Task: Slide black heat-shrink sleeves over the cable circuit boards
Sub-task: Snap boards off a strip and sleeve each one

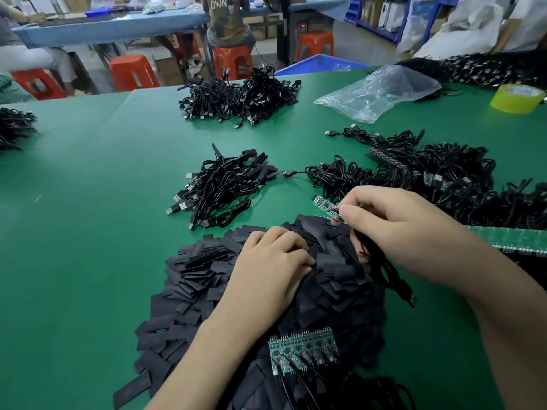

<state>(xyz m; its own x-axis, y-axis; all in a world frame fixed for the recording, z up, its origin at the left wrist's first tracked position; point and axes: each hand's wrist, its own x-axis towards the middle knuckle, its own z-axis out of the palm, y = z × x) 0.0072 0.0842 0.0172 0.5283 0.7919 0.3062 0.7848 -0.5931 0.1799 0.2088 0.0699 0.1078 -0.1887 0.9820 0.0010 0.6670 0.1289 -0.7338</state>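
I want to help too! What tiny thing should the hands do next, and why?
Probably the left hand should lift one sleeve off the pile of black sleeves and bring it to the circuit board. The right hand already pinches that board, which is bare, and the left hand's fingers curl into the pile; whether they hold a sleeve yet is unclear.

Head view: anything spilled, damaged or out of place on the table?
Nothing looks damaged. One oddity: a row of wired boards lies on top of the sleeve pile at its near edge. The right hand holds one circuit board.
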